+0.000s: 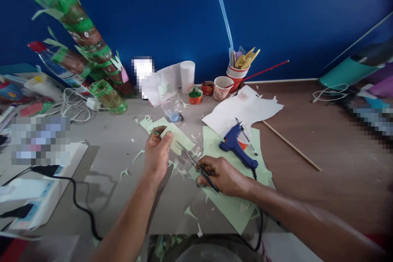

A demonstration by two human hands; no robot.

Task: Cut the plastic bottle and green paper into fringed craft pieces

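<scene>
My left hand [157, 152] pinches a pale green paper cut-out [178, 139] above the table, fingers closed on its near edge. My right hand [221, 176] grips a pair of black-handled scissors [199, 168], whose blades point up and left to the paper's lower edge. Under my right hand lies a larger pale green paper sheet [233, 206]. Small green paper offcuts [181, 170] lie scattered on the table around both hands.
A blue glue gun [236, 145] stands just beyond my right hand, its cable running toward me. White paper [245, 108], paper cups with tools [238, 73], small paint pots, a clear bottle [169, 104], a green-and-brown bottle sculpture [82, 37], a wooden stick [291, 145] and power strips at left.
</scene>
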